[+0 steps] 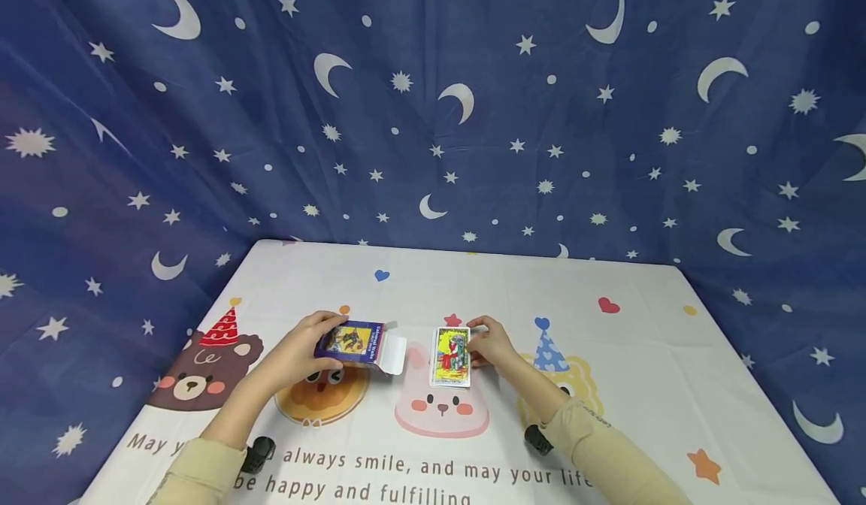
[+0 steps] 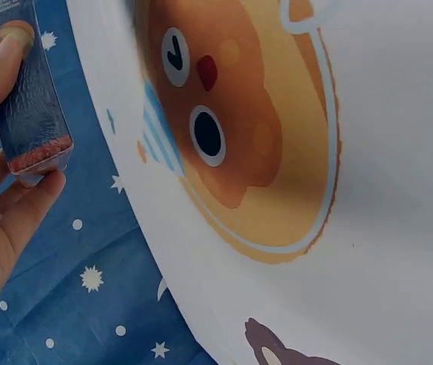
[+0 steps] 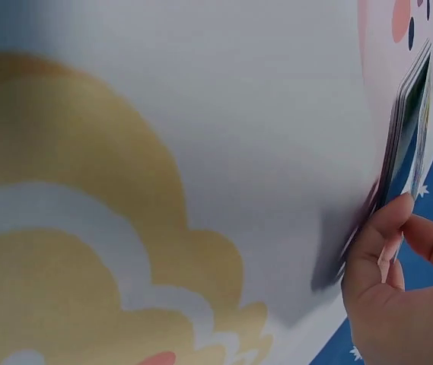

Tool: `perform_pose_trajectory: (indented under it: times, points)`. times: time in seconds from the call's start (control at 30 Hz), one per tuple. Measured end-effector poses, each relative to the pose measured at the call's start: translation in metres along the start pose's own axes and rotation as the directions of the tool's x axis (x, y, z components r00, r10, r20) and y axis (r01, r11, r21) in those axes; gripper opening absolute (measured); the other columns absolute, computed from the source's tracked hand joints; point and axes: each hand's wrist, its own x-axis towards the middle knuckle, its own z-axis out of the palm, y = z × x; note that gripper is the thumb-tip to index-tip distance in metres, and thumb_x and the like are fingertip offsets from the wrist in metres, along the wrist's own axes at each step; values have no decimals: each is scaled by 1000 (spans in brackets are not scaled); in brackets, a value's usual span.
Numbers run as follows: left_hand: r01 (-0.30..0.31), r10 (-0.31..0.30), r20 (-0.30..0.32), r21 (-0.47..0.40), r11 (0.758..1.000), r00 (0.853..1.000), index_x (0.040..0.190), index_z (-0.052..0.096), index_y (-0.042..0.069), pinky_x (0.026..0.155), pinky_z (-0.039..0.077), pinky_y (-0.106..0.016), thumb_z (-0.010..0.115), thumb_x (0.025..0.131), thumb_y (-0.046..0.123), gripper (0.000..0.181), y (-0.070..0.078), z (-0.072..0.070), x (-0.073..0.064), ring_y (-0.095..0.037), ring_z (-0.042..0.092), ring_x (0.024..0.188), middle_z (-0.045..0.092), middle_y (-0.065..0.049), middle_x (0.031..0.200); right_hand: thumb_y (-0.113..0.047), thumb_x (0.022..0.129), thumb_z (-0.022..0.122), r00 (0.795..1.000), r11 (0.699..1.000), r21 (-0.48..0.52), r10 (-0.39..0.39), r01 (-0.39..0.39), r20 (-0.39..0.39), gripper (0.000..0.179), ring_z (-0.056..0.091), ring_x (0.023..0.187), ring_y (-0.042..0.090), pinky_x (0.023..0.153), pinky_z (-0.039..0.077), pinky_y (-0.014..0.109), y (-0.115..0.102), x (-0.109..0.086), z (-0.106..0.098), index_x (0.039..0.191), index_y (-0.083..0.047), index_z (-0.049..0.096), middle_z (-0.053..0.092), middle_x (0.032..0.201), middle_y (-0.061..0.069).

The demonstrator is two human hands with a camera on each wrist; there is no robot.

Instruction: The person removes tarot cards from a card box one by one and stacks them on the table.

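Note:
My left hand grips a dark blue card box by its end, thumb on the near edge and fingers over the far edge. The box's white flap stands open toward the right. In the left wrist view, shiny wrap shows on the box. To the right lies a deck of picture cards, the top one yellow with a red figure. My right hand pinches upper cards at the deck's right edge. In the right wrist view, these cards tilt up with a gap beneath them.
A white tablecloth printed with cartoon animals and text covers the table. Blue curtain with moons and stars hangs behind and at both sides. A black wrist device sits at the left wrist, another at the right.

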Motion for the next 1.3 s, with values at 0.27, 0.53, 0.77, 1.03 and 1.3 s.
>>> perform_pose_trajectory:
  times: [0.27,0.53,0.77,1.03,1.3]
  points:
    - [-34,34,1,41,999,999,135,49,5,99,44,-55,81,71,12,72,-9,8,6,-38,48,118,50,-18,127,9,78,58,1000,1000,-19,-13,13,-15,43,49,44,8,42,46,16,4,1,1,119,-1,52,53,61,3]
    - [-54,53,35,34,998,998,133,51,5,101,42,-55,81,72,12,69,-20,16,13,-38,47,120,50,-18,128,9,77,58,1000,999,-41,-14,13,-26,43,49,46,8,42,44,15,6,4,3,119,0,53,53,62,3]
    - [-41,41,61,5,999,997,133,50,4,101,40,-58,81,72,12,69,-25,18,16,-40,46,120,49,-21,129,9,78,61,999,997,-70,-21,18,-43,41,48,45,8,42,44,16,5,3,5,117,0,54,52,60,2]
    - [-42,40,87,18,999,995,132,51,4,99,42,-58,81,72,14,67,-28,19,16,-39,48,116,51,-20,125,8,77,61,999,995,-92,-29,24,-45,40,48,45,8,42,45,16,6,4,6,116,0,54,52,60,2]
    - [-2,1,117,16,1000,993,133,50,3,100,42,-56,80,73,15,68,-31,23,17,-38,48,117,49,-21,128,8,77,62,998,994,-108,-27,21,-50,39,48,45,8,41,45,16,6,4,6,115,-2,56,51,61,1]
